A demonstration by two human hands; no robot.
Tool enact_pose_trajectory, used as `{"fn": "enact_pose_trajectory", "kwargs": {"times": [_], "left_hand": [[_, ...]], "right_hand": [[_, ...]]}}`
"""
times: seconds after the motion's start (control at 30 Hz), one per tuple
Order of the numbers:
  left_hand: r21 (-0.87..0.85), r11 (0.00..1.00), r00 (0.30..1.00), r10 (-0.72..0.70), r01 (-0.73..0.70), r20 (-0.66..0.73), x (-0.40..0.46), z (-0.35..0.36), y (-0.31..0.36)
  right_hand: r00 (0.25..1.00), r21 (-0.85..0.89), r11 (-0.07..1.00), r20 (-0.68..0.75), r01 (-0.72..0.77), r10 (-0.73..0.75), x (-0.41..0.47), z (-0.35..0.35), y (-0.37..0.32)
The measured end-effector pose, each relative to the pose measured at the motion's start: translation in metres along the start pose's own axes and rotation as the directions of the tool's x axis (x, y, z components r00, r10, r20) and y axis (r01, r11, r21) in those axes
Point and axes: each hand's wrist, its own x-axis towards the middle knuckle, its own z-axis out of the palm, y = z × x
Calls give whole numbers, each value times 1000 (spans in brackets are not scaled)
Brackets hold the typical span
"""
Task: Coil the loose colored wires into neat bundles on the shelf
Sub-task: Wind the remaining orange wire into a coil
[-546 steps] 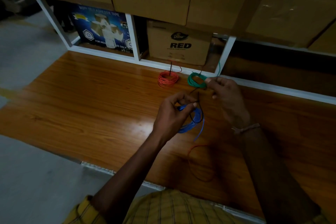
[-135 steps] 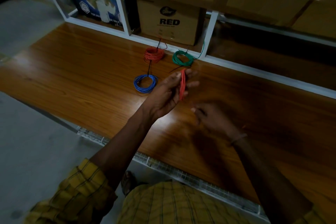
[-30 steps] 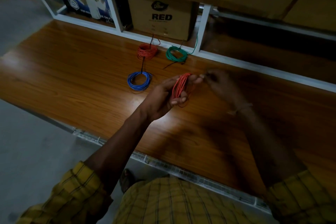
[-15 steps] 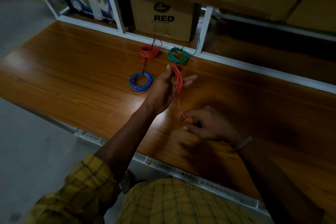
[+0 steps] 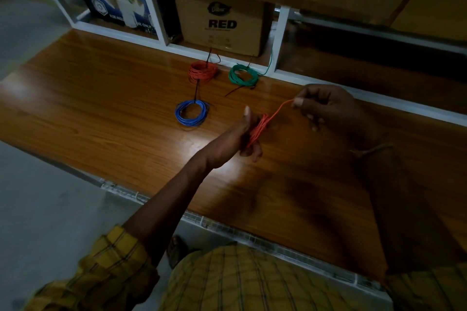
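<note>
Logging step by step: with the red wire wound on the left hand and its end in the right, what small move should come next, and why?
Probably one more turn: the right hand pinches the free end of the red wire, drawn out from the loops held on the left hand. Wrapping that short tail round them would finish the bundle, like the blue coil lying on the shelf.

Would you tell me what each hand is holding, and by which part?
Left hand holds the red wire coil, looped around its fingers; right hand pinches the wire's free end.

Right hand [image 5: 326, 108] has risen, pulling red wire [image 5: 260, 129] taut (end pinched).
</note>
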Motion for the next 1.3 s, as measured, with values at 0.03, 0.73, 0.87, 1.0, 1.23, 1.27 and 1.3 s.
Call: {"fn": "enact_pose_trajectory", "kwargs": {"times": [0.03, 0.73, 0.87, 1.0, 1.23, 1.27, 1.3], "left_hand": [[-18, 1000, 1000, 3, -2, 23, -3, 1, 4], [-717, 654, 967, 100, -243, -236, 24, -34, 8], [-310, 939, 955, 55, -149, -292, 19, -25, 12], [-93, 996, 987, -4, -11, -158, 14, -19, 5], [49, 999, 1000, 9, -9, 7, 3, -6, 16], [18, 1000, 999, 7, -7, 38, 2, -5, 18], [-9, 1000, 998, 3, -2, 65, 0, -4, 21]], "right_hand": [[999, -39, 999, -44, 18, -20, 5, 4, 5], [981, -353, 919, 143, 176, -133, -53, 127, 31], [959, -285, 926, 210, 246, -190, -55, 102, 2], [957, -193, 957, 238, 217, -169, -44, 65, -20], [982, -218, 957, 32, 191, -188, -9, 25, -13], [981, -235, 954, -7, 185, -192, -3, 22, -8], [979, -244, 953, -48, 181, -198, 3, 21, -3]]}}
